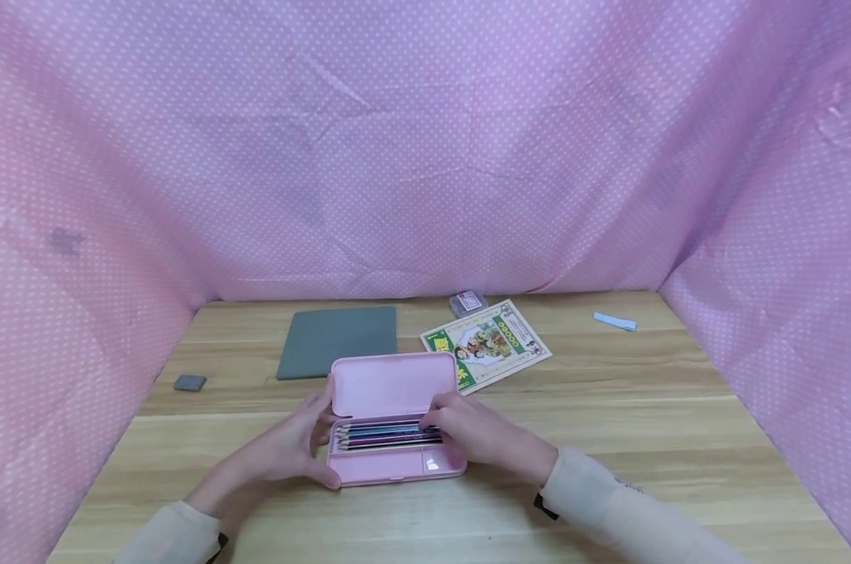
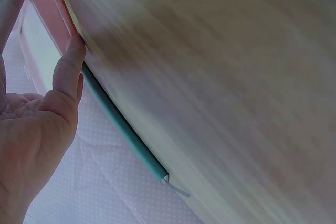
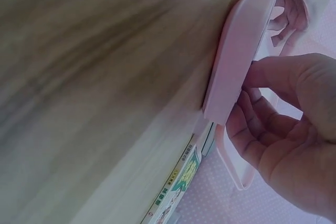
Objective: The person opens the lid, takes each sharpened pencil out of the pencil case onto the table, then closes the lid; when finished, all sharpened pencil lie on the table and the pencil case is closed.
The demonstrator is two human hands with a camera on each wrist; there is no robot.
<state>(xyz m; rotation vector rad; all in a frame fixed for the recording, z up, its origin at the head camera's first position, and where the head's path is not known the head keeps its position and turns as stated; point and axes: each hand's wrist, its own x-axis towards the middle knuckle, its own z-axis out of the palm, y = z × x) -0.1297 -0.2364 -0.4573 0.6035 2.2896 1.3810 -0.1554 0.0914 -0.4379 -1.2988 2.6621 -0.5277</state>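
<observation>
On the bench (image 1: 679, 431), near its close edge: a pink case (image 1: 372, 468), lid (image 1: 393, 384) swung back, with a row of pencils (image 1: 386, 432) lying in the long far compartment, points to the left. Holds the case by its left end with the left grip (image 1: 291, 442), spread across that end, thumb at the near corner, forefinger up against or just beside the lid. Rests the bent fingers of the right grip (image 1: 470, 429) in the case's right end, over the right ends of the pencils; fingertips partly hidden, so impossible to say if pinching a pencil or only touching.

Looks like thin moulded plastic: probably light, fairly stiff in the walls, smooth enough to skid on the bench under a one-sided push. Best to brace low on the end walls, clear of the lid; likely weakest at the hinge, so not worth leaning on there. As for the pencils, probably light, rigid, slick and apt to roll against one another, with points easy to snap. Better to take from above, by the shaft, toward the right end, keeping the points off the wall. Beyond the case: a notebook (image 1: 337, 341) to the left, a booklet (image 1: 492, 345) to the right.
</observation>
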